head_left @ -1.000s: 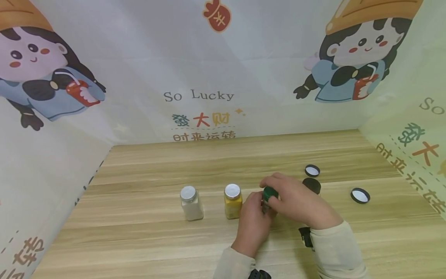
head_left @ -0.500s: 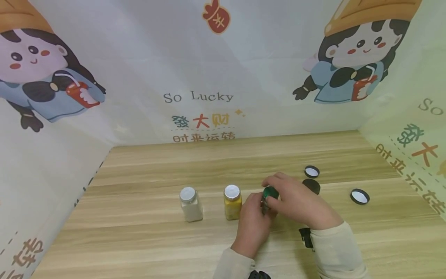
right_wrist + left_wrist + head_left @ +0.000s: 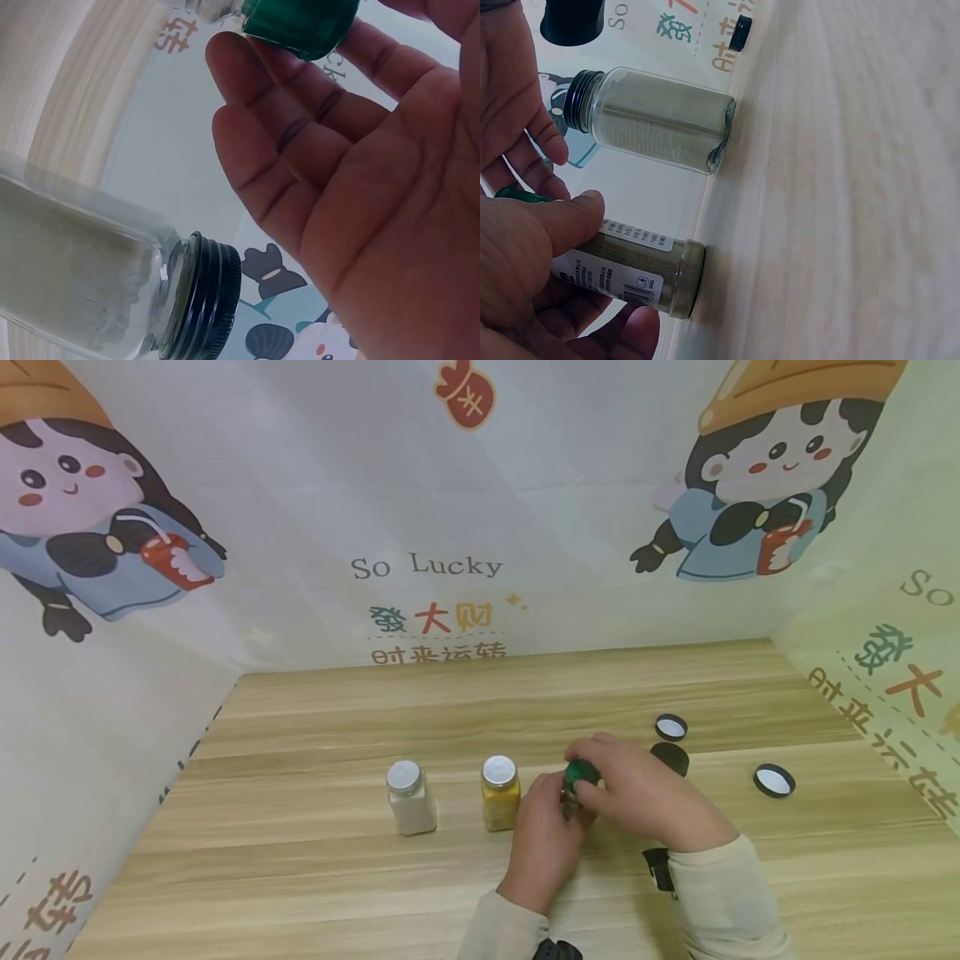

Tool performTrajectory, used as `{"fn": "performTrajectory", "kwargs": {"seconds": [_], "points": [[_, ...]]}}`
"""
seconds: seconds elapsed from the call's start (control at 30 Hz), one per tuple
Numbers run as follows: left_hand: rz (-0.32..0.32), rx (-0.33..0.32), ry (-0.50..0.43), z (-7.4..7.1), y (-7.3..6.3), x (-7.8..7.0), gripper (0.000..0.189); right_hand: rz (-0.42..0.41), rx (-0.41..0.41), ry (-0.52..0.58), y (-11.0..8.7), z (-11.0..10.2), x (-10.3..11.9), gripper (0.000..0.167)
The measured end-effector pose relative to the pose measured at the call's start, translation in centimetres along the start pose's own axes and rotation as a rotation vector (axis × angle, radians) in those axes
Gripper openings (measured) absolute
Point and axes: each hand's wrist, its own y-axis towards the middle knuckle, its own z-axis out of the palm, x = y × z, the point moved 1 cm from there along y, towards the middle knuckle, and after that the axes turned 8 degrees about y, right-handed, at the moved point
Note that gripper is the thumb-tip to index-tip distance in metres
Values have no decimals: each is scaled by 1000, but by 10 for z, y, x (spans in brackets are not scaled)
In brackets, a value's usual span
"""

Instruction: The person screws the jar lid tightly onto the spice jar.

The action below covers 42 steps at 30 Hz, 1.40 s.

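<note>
My left hand [image 3: 547, 839] grips a small spice bottle [image 3: 637, 274] with white printed labels and dark greenish-brown contents. Its base is right at the wooden tabletop. On top is a green cap [image 3: 581, 773], pinched by the thumb and fingers of my right hand [image 3: 645, 793]; the cap also shows large in the right wrist view, with my palm [image 3: 397, 202] beside it. A clear glass bottle [image 3: 660, 116] with a black ridged top stands just beyond the held one. From above, only its black top [image 3: 670, 759] shows behind my right hand.
To the left stand a yellow-filled jar [image 3: 501, 797] and a whitish jar [image 3: 412, 802], both with silvery lids. Two black-rimmed lids with white insides lie on the right, a farther lid [image 3: 671, 727] and a nearer lid [image 3: 774, 781]. Printed cloth walls [image 3: 300, 527] enclose the table.
Both hands stay in place around the bottle and its green cap. The cap and fingers show only a very slight shift; the other jars and lids have not moved.
</note>
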Motion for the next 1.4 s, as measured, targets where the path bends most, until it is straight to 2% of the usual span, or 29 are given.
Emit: {"fn": "performTrajectory", "kwargs": {"seconds": [0.17, 0.4, 0.6, 0.9, 1.1, 1.23, 1.4], "points": [[6, -4, -6, 0, 0, 0, 23, 12, -1, 2, 1, -1, 0, 28], [-11, 15, 0, -1, 0, 0, 23, -8, 6, 5, -1, 0, 1, 40], [-10, 7, 12, 0, 1, 0, 22, -43, 18, -18, -1, 1, 2, 32], [13, -11, -13, 1, 1, -1, 21, 47, 3, -18, -1, -1, 2, 26], [-4, 7, -30, 0, 0, 0, 23, 60, 5, -9, -1, 0, 2, 33], [-3, 8, -22, 0, 0, 0, 23, 23, 1, -2, -1, 0, 2, 36], [10, -13, -2, 0, 0, 0, 22, -35, 18, -11, -1, 2, 2, 32]]}}
